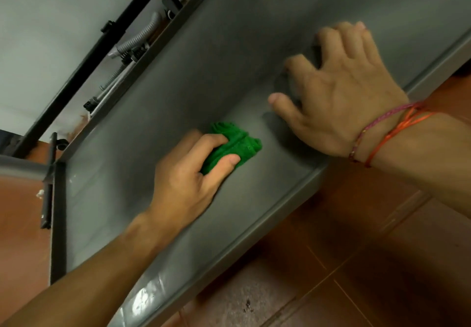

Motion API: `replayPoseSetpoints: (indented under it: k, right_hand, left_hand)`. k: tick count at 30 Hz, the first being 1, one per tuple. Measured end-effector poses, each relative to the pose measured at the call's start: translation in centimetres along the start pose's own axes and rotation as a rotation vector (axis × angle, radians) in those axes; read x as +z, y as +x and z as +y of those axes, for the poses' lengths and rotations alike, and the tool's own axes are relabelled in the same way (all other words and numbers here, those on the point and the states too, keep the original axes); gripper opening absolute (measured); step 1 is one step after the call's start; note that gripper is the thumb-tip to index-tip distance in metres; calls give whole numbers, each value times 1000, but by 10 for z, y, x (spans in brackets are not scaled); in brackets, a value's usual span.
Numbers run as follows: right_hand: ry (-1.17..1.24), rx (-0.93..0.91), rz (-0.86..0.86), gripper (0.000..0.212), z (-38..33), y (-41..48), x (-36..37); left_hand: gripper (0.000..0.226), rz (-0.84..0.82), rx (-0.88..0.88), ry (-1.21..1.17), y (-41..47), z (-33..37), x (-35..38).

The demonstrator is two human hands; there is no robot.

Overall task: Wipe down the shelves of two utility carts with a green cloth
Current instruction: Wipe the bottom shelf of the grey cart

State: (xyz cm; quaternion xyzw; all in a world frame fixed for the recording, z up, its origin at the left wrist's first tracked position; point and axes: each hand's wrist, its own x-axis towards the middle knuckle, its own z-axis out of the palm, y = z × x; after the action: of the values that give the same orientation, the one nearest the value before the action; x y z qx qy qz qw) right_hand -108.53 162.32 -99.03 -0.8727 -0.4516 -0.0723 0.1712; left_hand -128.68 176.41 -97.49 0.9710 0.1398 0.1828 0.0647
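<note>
Now – mid-wipe on shelf (pixel 178 77) | left hand (pixel 188 174) grips green cloth (pixel 239 143) | right hand (pixel 339 92) splayed, bracing | next, likely – a pressed sweep along the shelf

Back-kitchen space — steel shelf (pixel 229 46), tiled floor (pixel 369 263), drain hose (pixel 137 39).

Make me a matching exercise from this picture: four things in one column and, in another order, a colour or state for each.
Things:
1. left hand
2. right hand
3. cloth
4. floor tiles

States:
a. reddish-brown
b. rests open on the cart shelf, thread bracelets on its wrist
c. green, bunched up
d. grips the cloth

Pairs: 1-d, 2-b, 3-c, 4-a
</note>
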Motion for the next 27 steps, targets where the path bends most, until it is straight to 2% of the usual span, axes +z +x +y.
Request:
replayPoseSetpoints:
  k: [3, 6, 10, 12, 16, 18, 22, 25, 27]
  right_hand:
    - [-26, -35, -52, 73, -6, -4, 6]
    - [-40, -37, -73, 75, -4, -4, 4]
    - [-31, -22, -84, 74, -6, -4, 4]
    - [-30, -19, -100, 74, -7, -3, 2]
    - [-17, -11, -107, 73, -7, -5, -2]
    - [-12, -6, -119, 73, -8, -6, -3]
    - [-1, 0, -122, 74, -8, -6, -3]
    - [4, 3, -117, 73, -7, -7, -2]
    - [12, 4, -120, 73, -7, -6, -2]
  left_hand:
    - [31, -7, -7, -42, 8, -10, 3]
    - [36, -44, -71, 106, 32, -41, 5]
    - [38, -16, -309, 182, 82, -86, 5]
    - [37, -13, -406, 201, 90, -92, 7]
    - [35, 38, -465, 157, 73, -72, 3]
    - [37, 21, -399, 142, 55, -49, 0]
    - [31, -56, -79, 77, 27, -20, -3]
    - [28, -15, -20, 80, 28, -31, -5]
    - [29, 15, -52, 123, 36, -46, -3]
